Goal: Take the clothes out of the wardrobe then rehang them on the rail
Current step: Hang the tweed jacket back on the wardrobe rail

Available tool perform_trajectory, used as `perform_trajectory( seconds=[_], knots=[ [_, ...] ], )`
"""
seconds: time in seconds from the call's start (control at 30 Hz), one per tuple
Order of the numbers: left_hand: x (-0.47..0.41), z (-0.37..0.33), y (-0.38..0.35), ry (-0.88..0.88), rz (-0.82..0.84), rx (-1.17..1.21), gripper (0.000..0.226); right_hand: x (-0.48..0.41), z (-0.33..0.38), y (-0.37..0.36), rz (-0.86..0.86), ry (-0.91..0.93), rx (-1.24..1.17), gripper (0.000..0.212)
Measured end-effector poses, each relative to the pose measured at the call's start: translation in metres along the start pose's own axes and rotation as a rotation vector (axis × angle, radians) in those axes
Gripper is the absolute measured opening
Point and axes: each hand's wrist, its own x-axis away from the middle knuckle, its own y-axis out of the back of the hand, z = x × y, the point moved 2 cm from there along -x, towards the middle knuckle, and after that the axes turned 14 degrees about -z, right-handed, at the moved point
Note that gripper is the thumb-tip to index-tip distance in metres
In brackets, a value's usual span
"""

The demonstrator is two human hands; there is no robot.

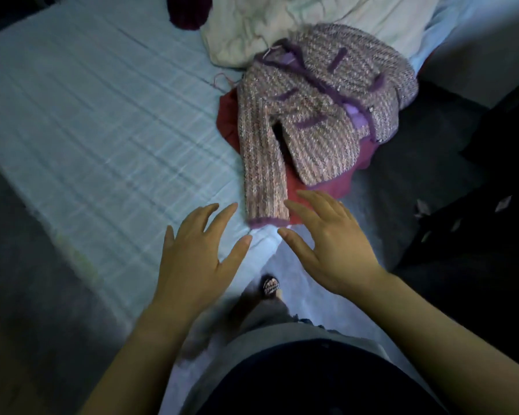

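The bed (87, 121) took up most of what I saw, its pale blue checked sheet bare across the whole left side. To its right the floor (402, 175) was dark, and something black (492, 205) stood there that I could not make out.

At the head of the bed lay a crumpled cream cloth (282, 22), with a dark maroon garment (186, 10) just beside it at the top edge. Overlapping the lower edge of the cream cloth was the tweed jacket (327, 106), pink and grey with purple trim, lying flat and out of the wardrobe. One sleeve ran down toward me, its purple cuff close to the bed's edge. A red garment (327, 184) lay under the jacket, showing at its left side and below its hem.

My left hand (198, 256) hovered over the sheet, fingers spread wide, holding nothing, just left of the cuff. My right hand (333, 244) was spread wide as well, empty, its fingertips over the red garment and right beside the sleeve's end. The two hands were near each other but apart, thumbs pointing inward.

Between my wrists, lower down, I could see my foot in a patterned slipper (271, 286).
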Motion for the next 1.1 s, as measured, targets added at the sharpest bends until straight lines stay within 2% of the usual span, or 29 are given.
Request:
perform_trajectory(
  seconds=[0.2,0.37,0.53,0.7,0.83,0.97,1.1],
  knots=[
    [-0.171,-0.033,-0.034,-0.134,0.037,0.018,0.071,-0.112,-0.075,0.003,-0.011,-0.031,0.079,0.057],
    [-0.279,-0.061,-0.075,-0.205,0.055,-0.004,0.07,-0.187,-0.148,-0.004,-0.035,-0.093,0.085,0.056],
    [-0.373,-0.067,-0.132,-0.029,0.057,-0.003,0.072,-0.307,-0.229,-0.028,0.056,0.018,0.069,0.058],
    [-0.47,-0.069,-0.197,0.21,-0.02,-0.026,0.063,-0.468,-0.313,-0.068,0.173,0.238,0.034,0.056],
    [-0.534,-0.059,-0.235,0.383,-0.016,-0.076,0.059,-0.581,-0.362,-0.11,0.265,0.367,0.006,0.057],
    [-0.589,-0.03,-0.266,0.438,-0.056,-0.116,0.052,-0.667,-0.39,-0.173,0.351,0.498,-0.012,0.055],
    [-0.641,0.009,-0.296,0.472,-0.117,-0.148,0.049,-0.718,-0.41,-0.243,0.44,0.548,-0.004,0.055]
  ],
)
